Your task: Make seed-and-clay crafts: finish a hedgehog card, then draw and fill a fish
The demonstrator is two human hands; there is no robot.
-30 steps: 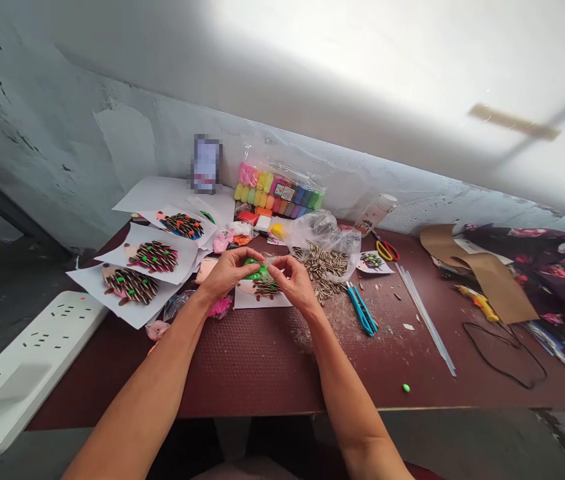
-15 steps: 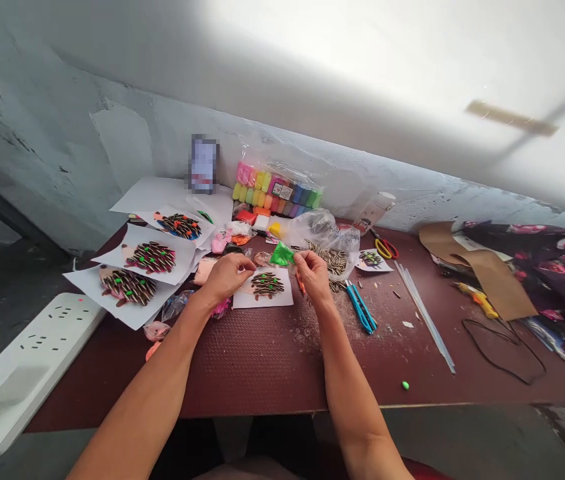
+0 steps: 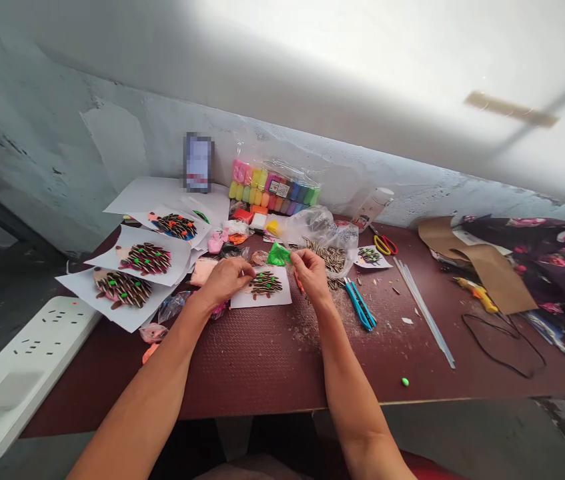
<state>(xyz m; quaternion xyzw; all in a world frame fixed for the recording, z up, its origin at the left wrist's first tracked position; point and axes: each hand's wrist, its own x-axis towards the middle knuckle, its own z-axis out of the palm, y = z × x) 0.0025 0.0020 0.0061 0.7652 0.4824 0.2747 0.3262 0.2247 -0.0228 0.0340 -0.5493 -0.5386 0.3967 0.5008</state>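
I see hedgehog cards (image 3: 145,259), apparently finished, left of my left hand (image 3: 227,279); whether it holds anything, I can't tell. Between my hands another card (image 3: 266,285), already green-dotted, looks nearly done; a green packet (image 3: 279,254) is pinched in my right hand (image 3: 311,272).

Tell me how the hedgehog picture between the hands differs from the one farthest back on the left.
The near picture has green dots; the back picture has orange ones. The near picture lies on the table, partly hidden by the left hand; the back picture lies among papers. The back picture shows blue along the belly; the near picture shows none. Both show dark, spiky hedgehogs on white paper.
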